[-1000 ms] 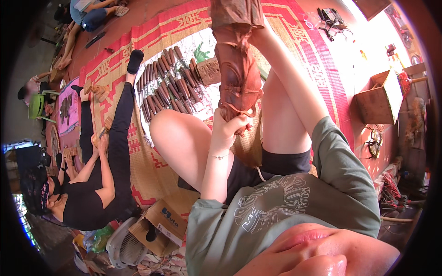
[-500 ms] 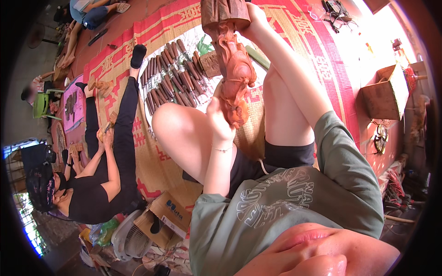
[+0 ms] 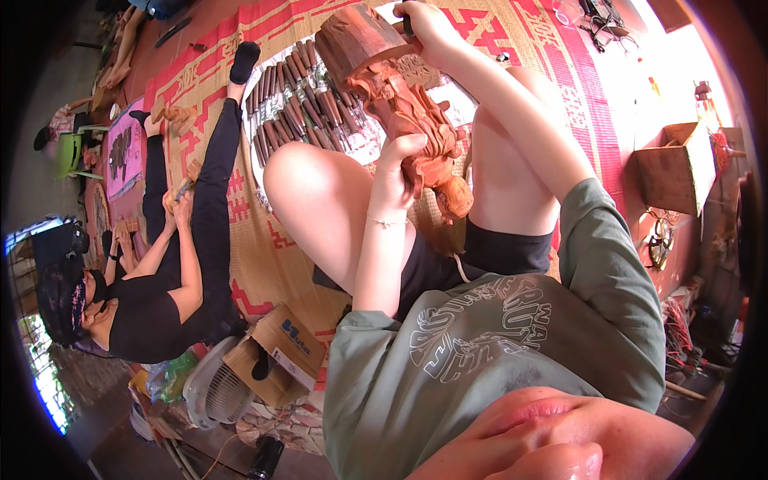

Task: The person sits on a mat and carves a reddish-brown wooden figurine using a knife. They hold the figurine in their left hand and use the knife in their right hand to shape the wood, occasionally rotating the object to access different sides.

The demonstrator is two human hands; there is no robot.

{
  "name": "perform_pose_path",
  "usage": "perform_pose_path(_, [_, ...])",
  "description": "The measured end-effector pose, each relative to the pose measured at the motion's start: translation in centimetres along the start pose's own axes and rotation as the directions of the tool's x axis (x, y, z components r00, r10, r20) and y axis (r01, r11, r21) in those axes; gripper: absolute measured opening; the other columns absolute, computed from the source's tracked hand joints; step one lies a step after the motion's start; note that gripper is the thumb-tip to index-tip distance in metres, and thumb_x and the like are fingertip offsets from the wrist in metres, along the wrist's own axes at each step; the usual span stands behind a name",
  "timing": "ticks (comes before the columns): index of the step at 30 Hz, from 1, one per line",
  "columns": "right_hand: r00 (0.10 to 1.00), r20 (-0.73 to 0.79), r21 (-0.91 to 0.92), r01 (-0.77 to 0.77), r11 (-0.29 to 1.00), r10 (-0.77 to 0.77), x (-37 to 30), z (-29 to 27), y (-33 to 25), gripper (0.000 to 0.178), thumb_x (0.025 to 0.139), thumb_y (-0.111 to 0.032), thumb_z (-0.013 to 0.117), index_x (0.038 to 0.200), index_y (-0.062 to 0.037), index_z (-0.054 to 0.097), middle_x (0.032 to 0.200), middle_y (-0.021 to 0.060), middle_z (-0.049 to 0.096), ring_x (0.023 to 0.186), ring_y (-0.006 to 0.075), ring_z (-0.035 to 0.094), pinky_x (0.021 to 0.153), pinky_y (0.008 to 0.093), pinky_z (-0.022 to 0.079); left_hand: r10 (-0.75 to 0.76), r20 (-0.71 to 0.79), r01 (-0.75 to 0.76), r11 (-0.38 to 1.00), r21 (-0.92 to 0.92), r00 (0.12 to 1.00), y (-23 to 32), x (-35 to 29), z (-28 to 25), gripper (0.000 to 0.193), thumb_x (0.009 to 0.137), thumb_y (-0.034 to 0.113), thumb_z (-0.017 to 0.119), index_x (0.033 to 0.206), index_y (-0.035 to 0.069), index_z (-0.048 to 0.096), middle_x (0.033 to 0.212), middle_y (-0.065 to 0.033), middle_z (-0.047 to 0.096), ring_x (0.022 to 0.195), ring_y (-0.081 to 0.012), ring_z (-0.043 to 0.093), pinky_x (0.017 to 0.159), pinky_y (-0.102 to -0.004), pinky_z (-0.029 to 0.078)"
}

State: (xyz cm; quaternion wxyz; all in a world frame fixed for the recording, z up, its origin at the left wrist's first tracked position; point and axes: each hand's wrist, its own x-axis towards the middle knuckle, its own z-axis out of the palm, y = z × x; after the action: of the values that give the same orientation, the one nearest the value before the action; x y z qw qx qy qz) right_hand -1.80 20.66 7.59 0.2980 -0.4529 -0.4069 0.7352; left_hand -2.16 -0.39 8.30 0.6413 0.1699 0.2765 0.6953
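A reddish-brown carved wooden figure hangs tilted over my lap. Its plain block base points up and left, while its rounded head end is lower right, between my knees. My left hand is closed around the carving near the head end. Beside the base, my right hand has its fingers curled around a small dark object; what that is I cannot make out. Behind the carving, several wooden-handled carving tools lie in rows on a white sheet.
A patterned red and straw mat lies under me. To the left another person in black sits working on a small wooden piece. A wooden box stands at right. A cardboard box and a fan stand at lower left.
The carving has turned and tilted: its base swung left and its head end moved right. My left hand turned with it. My right hand shifted slightly along the base.
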Motion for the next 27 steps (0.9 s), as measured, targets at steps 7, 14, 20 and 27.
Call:
perform_pose_path(7, [0.996, -0.017, -0.034, 0.082, 0.996, -0.082, -2.0, -0.1, -1.6, 0.020, 0.083, -0.024, 0.050, 0.081, -0.0046, 0.053, 0.070, 0.0082, 0.057, 0.059, 0.0182, 0.052, 0.054, 0.0306, 0.042, 0.008, 0.105, -0.004, 0.999, -0.039, 0.994, 0.3, -0.6, -0.3, 0.067, 0.069, 0.016, 0.059, 0.129, -0.002, 0.035, 0.111, -0.0189, 0.054, 0.104, -0.0314, 0.057, 0.093, -0.0401, 0.046])
perform_pose_path(14, [0.831, 0.248, 0.190, 0.463, 0.866, -0.498, -3.8, -2.1, -3.6, 0.022, 0.093, -0.029, 0.048, 0.086, -0.0086, 0.053, 0.063, -0.0002, 0.047, 0.051, 0.0099, 0.041, 0.047, 0.0252, 0.034, 0.105, 0.141, -0.089, 0.990, -0.113, 0.984, 1.5, -1.3, 0.0, 0.072, 0.065, 0.013, 0.060, 0.130, -0.002, 0.032, 0.111, -0.0185, 0.054, 0.103, -0.0304, 0.057, 0.089, -0.0407, 0.049])
perform_pose_path(20, [0.824, 0.359, 0.151, 0.412, 0.899, -0.438, -9.0, -2.7, -4.6, 0.023, 0.094, -0.030, 0.047, 0.091, -0.0082, 0.052, 0.063, 0.0002, 0.047, 0.046, 0.0077, 0.036, 0.043, 0.0209, 0.026, 0.188, 0.037, -0.189, 0.982, 0.026, 0.981, 1.8, -0.6, -0.7, 0.074, 0.064, 0.012, 0.061, 0.130, -0.002, 0.033, 0.115, -0.0173, 0.053, 0.101, -0.0291, 0.057, 0.087, -0.0416, 0.051])
perform_pose_path(27, [0.755, 0.460, 0.028, 0.514, 0.857, -0.467, -11.7, -3.3, -2.3, 0.018, 0.091, -0.019, 0.057, 0.093, -0.0022, 0.063, 0.066, 0.0011, 0.057, 0.050, 0.0024, 0.044, 0.044, 0.0169, 0.035, 0.229, -0.058, -0.229, 0.973, 0.006, 0.972, 2.2, -0.7, -0.8, 0.071, 0.065, 0.012, 0.066, 0.128, 0.000, 0.035, 0.114, -0.0167, 0.054, 0.102, -0.0308, 0.058, 0.085, -0.0423, 0.051])
